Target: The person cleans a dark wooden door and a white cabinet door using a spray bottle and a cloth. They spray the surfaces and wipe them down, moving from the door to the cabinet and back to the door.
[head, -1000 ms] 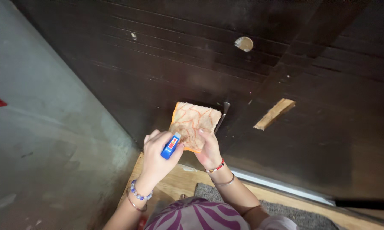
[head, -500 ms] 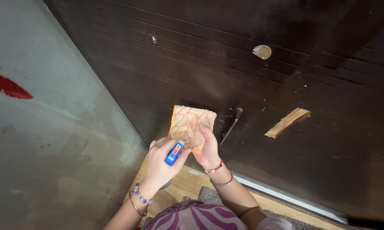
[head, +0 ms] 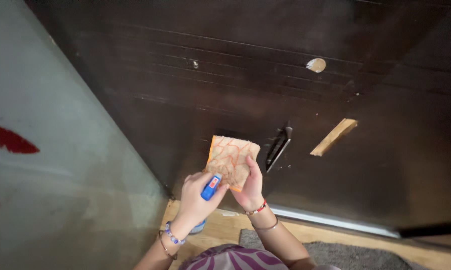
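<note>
Looking down from the head camera, the left hand (head: 198, 197) is wrapped around a small blue plastic bottle with a red label (head: 211, 186), fingers closed tight on it, its upper end tilted up toward a square tan sponge cloth with orange wavy lines and an orange edge (head: 231, 161). The right hand (head: 250, 189) grips that cloth from below, thumb laid up its right side, holding it flat in front of the dark brown wooden door (head: 225, 80). Just right of the cloth, a slim dark metal handle (head: 278, 146) slants on the door; farther right there's a pale chipped strip of bare wood (head: 334, 136), and above it a round pale hole (head: 316, 65). A grey-green wall (head: 50, 165) rises at left, and a grey mat (head: 345, 254) lies on the wooden floor below.
</note>
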